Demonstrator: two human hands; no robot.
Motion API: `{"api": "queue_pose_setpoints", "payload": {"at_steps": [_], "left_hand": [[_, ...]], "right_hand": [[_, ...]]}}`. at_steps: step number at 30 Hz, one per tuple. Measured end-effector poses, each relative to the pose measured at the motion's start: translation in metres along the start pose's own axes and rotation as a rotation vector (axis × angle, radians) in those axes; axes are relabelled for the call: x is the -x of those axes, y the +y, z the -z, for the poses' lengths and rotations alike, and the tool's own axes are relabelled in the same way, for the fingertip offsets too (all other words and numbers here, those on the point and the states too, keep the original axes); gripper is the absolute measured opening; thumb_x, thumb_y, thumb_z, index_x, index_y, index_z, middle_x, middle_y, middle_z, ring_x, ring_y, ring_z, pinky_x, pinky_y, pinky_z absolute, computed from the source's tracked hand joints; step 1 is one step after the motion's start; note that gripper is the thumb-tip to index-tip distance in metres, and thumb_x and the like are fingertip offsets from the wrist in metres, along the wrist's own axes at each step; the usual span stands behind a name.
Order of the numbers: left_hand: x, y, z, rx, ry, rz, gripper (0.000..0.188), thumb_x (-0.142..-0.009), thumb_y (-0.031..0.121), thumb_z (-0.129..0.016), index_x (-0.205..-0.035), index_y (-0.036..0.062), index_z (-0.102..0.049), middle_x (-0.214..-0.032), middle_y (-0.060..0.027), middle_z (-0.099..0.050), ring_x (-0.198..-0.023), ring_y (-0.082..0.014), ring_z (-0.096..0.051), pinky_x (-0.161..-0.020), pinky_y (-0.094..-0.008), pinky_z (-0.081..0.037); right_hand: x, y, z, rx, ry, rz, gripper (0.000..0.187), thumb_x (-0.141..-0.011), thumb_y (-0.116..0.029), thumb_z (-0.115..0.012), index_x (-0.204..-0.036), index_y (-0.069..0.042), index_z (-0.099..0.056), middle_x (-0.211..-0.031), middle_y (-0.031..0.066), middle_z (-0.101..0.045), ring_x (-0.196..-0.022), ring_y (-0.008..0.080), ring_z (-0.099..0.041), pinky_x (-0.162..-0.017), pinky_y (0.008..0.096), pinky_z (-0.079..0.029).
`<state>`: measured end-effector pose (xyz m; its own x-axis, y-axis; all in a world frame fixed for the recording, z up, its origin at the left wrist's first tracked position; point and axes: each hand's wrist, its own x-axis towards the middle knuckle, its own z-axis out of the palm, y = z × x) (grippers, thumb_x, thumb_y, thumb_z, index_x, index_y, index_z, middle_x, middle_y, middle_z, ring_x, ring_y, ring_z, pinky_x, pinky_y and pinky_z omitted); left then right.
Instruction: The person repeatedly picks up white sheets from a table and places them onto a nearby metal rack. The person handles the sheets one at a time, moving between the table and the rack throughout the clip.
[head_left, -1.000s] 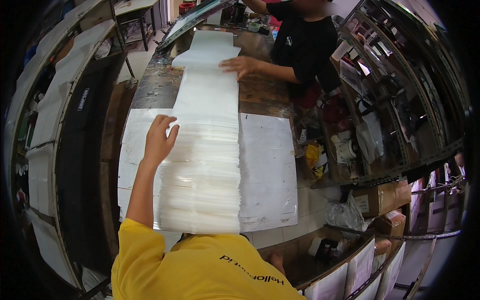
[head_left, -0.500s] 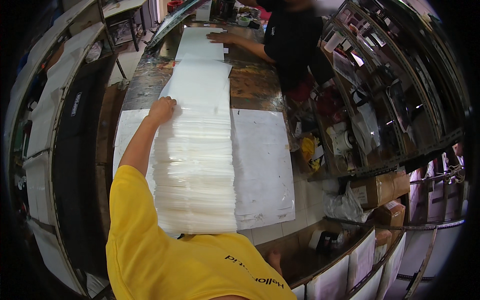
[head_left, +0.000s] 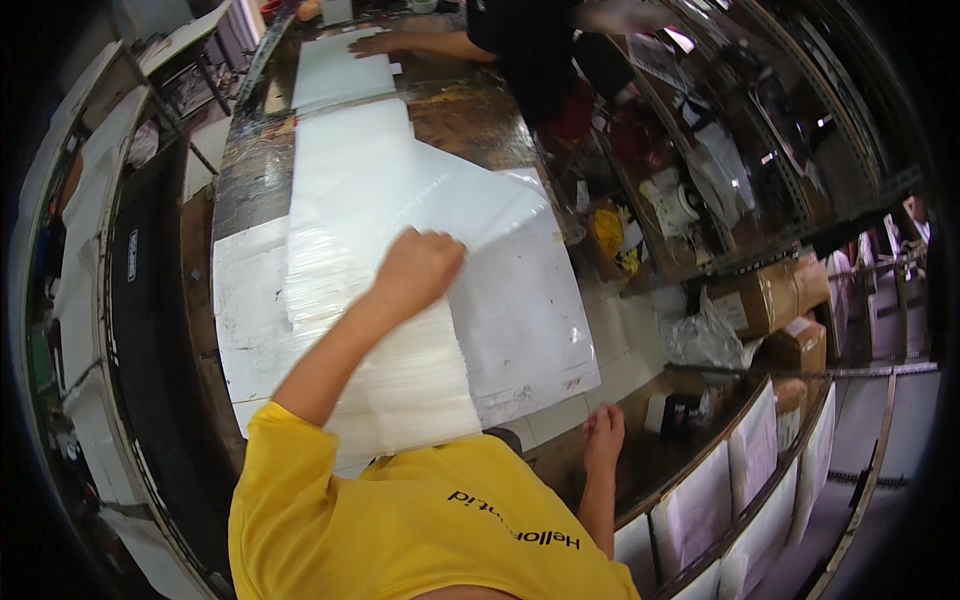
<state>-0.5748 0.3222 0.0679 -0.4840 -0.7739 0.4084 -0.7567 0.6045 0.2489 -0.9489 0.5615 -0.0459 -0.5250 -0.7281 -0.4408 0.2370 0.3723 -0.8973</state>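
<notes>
Stack of translucent white sheets (head_left: 405,375): lies fanned along the desk (head_left: 475,125), partly beneath the left forearm. Left hand (head_left: 425,265): above the stack, closed on a skewed sheet (head_left: 480,200). Right hand (head_left: 603,428): right of the stack, apart; whether open or closed cannot be told.

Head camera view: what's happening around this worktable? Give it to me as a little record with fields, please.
Left hand: appears closed on a translucent sheet that slants off to the right
Right hand: off the worktable, fingers curled, nothing visible in it
Sheet stack: overlapping translucent sheets, running lengthwise away from the person
Beside the stack: white panel, showing on both sides
Far end: co-worker's hand on a pale sheet
Right side: cardboard box, clear plastic bag
</notes>
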Motion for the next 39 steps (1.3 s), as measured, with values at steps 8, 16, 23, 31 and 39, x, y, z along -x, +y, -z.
{"api": "queue_pose_setpoints", "payload": {"at_steps": [8, 16, 23, 31, 39], "left_hand": [[0.035, 0.158, -0.037, 0.323, -0.111, -0.144, 0.004, -0.078, 0.010, -0.060, -0.079, 0.0090, -0.057, -0.074, -0.0054, -0.058, -0.068, -0.0234, -0.062, -0.064, -0.0369, -0.044], [0.061, 0.212, -0.058, 0.463, -0.340, -0.280, 0.011, -0.080, 0.016, -0.065, -0.085, 0.0077, -0.059, -0.075, -0.0055, -0.060, -0.069, -0.0230, -0.063, -0.064, -0.0361, -0.045], [0.049, 0.240, -0.051, 0.631, -0.413, -0.359, 0.025, -0.085, 0.026, -0.070, -0.095, 0.0040, -0.065, -0.079, -0.0087, -0.064, -0.070, -0.0252, -0.063, -0.067, -0.0392, -0.046], [0.022, 0.248, -0.054, 0.652, -0.445, -0.264, 0.022, -0.083, 0.008, -0.070, -0.103, -0.0012, -0.067, -0.073, -0.0116, -0.061, -0.063, -0.0253, -0.060, -0.059, -0.0355, -0.047], [0.010, 0.264, -0.066, 0.663, -0.478, -0.141, 0.022, -0.083, 0.009, -0.069, -0.102, -0.0031, -0.068, -0.075, -0.0131, -0.063, -0.062, -0.0252, -0.060, -0.060, -0.0356, -0.048]], "right_hand": [[0.040, -0.080, -0.067, -0.235, -0.488, 0.134, 0.031, -0.100, -0.013, -0.050, -0.130, -0.005, -0.047, -0.115, 0.0110, -0.056, -0.078, 0.0159, -0.061, -0.067, 0.0266, -0.045], [0.048, -0.061, -0.032, 0.040, -0.166, 0.118, 0.017, -0.095, -0.008, -0.057, -0.111, -0.001, -0.058, -0.088, 0.0007, -0.057, -0.071, 0.0082, -0.056, -0.062, 0.0231, -0.044], [0.031, -0.098, 0.054, 0.212, -0.083, 0.217, 0.016, -0.094, -0.007, -0.053, -0.109, -0.002, -0.055, -0.085, 0.0011, -0.056, -0.068, 0.0085, -0.050, -0.062, 0.0251, -0.044], [0.006, -0.229, 0.221, 0.612, 0.121, 0.352, 0.027, -0.089, -0.018, -0.059, -0.111, -0.004, -0.057, -0.093, 0.0059, -0.061, -0.084, 0.0137, -0.058, -0.071, 0.0317, -0.050], [0.086, -0.303, 0.424, 0.348, 0.725, 0.446, 0.019, -0.089, -0.019, -0.061, -0.107, -0.013, -0.065, -0.085, -0.0049, -0.057, -0.070, 0.0054, -0.049, -0.059, 0.0223, -0.042]]}}
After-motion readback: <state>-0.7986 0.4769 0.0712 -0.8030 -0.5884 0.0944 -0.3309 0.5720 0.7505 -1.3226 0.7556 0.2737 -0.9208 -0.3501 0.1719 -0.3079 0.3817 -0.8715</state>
